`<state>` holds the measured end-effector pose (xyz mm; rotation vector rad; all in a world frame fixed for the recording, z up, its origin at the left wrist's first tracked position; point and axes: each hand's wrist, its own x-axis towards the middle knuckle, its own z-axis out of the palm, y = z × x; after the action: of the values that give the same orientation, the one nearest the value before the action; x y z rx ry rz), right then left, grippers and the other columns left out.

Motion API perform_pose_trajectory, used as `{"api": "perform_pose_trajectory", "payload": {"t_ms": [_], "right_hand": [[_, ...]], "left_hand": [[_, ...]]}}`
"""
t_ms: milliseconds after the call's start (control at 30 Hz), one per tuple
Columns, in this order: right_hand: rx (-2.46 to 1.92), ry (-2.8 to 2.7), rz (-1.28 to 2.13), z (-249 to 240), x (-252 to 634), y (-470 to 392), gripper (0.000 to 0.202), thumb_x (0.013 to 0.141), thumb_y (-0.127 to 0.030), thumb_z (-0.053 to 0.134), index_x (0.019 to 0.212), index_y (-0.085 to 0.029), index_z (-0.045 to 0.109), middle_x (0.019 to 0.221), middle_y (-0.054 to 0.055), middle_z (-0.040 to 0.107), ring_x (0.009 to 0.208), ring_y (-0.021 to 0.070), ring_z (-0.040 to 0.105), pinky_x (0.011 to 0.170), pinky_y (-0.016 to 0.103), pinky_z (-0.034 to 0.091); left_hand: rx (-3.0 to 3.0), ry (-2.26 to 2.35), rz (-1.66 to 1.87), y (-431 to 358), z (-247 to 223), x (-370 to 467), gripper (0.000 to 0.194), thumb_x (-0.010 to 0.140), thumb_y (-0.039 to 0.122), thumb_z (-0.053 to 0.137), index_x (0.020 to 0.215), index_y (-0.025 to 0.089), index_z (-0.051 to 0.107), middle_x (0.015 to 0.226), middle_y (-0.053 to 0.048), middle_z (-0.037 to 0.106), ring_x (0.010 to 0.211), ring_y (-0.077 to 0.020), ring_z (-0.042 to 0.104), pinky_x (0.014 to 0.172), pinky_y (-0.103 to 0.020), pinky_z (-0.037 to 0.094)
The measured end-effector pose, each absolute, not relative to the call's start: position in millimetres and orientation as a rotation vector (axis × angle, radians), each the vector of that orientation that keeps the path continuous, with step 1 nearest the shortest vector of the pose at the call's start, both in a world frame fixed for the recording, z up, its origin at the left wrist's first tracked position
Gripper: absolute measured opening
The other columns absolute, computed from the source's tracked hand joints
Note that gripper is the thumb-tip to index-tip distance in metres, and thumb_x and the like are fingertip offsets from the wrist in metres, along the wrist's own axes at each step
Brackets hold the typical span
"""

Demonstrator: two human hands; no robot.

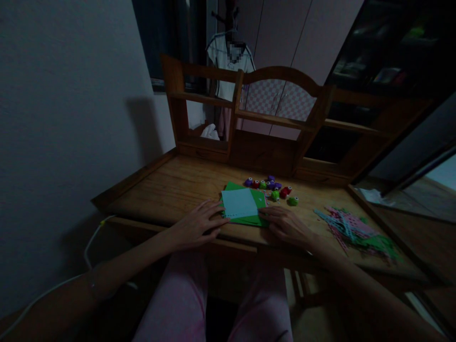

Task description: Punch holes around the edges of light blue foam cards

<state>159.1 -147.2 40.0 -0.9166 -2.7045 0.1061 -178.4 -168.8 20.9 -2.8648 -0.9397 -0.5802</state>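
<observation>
A light blue sheet of paper (239, 202) with a row of small notches or holes along its near edge lies on green sheets (231, 185) near the desk's front edge. My left hand (199, 224) rests on the desk with fingers spread, their tips touching the left edge of the blue sheet. My right hand (288, 227) is at the sheet's lower right corner, fingers close together and bent onto it. Its thumb is lower, by the green sheets. Dim light hides how firmly the fingertips hold the paper.
Several small purple, red and green figures with white eyes (275, 195) sit behind the paper. A pile of pink, blue and green paper strips (356, 230) lies at the right. A wooden shelf unit (263, 147) stands along the desk's back. A white cable (86, 251) hangs at the left.
</observation>
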Motion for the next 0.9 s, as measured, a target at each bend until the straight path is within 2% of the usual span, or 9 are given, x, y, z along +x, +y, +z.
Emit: {"api": "perform_pose_trajectory", "payload": {"t_ms": [300, 433, 633, 767, 900], "right_hand": [[-0.967, -2.679, 0.109, 34.9, 161.3, -151.5, 0.050, 0.081, -0.013, 0.045, 0.130, -0.023, 0.047, 0.133, 0.005, 0.051, 0.120, 0.0219, 0.049, 0.102, 0.043, 0.040], [-0.969, -2.666, 0.105, 34.8, 158.3, -153.7, 0.050, 0.081, -0.012, 0.044, 0.129, -0.022, 0.048, 0.131, 0.005, 0.053, 0.120, 0.0217, 0.049, 0.102, 0.043, 0.040], [-0.982, -2.691, 0.051, 40.2, 149.7, -158.3, 0.045, 0.080, -0.013, 0.046, 0.123, -0.020, 0.055, 0.137, 0.007, 0.046, 0.122, 0.0233, 0.046, 0.103, 0.042, 0.040], [-0.989, -2.682, 0.027, 42.3, 147.8, -159.3, 0.044, 0.078, -0.012, 0.047, 0.120, -0.021, 0.056, 0.140, 0.007, 0.042, 0.123, 0.0238, 0.045, 0.103, 0.042, 0.039], [-0.974, -2.650, 0.053, 39.7, 148.7, -158.0, 0.043, 0.079, -0.012, 0.047, 0.120, -0.022, 0.057, 0.141, 0.006, 0.040, 0.124, 0.0247, 0.044, 0.102, 0.044, 0.040]], "left_hand": [[-2.839, -0.958, -0.596, -175.0, 20.0, -184.9, 0.040, 0.086, 0.032, 0.047, 0.127, 0.030, 0.050, 0.134, -0.005, 0.044, 0.130, -0.0247, 0.031, 0.108, -0.051, 0.022], [-2.733, -1.066, -0.689, -191.6, 35.7, -160.9, 0.032, 0.090, 0.034, 0.043, 0.115, 0.023, 0.059, 0.135, -0.008, 0.044, 0.133, -0.0263, 0.027, 0.109, -0.051, 0.022], [-2.763, -0.962, -0.711, -199.0, 27.3, -93.4, 0.048, 0.094, 0.039, 0.032, 0.135, 0.016, 0.038, 0.138, -0.010, 0.042, 0.131, -0.0211, 0.033, 0.111, -0.041, 0.023], [-2.753, -1.015, -0.680, -189.3, 3.1, -79.9, 0.050, 0.094, 0.038, 0.031, 0.136, 0.011, 0.036, 0.136, -0.012, 0.044, 0.129, -0.0208, 0.036, 0.110, -0.039, 0.024], [-2.749, -1.013, -0.711, -188.5, -0.3, -92.6, 0.049, 0.094, 0.039, 0.032, 0.135, 0.012, 0.037, 0.134, -0.013, 0.047, 0.127, -0.0209, 0.040, 0.109, -0.040, 0.026]]}}
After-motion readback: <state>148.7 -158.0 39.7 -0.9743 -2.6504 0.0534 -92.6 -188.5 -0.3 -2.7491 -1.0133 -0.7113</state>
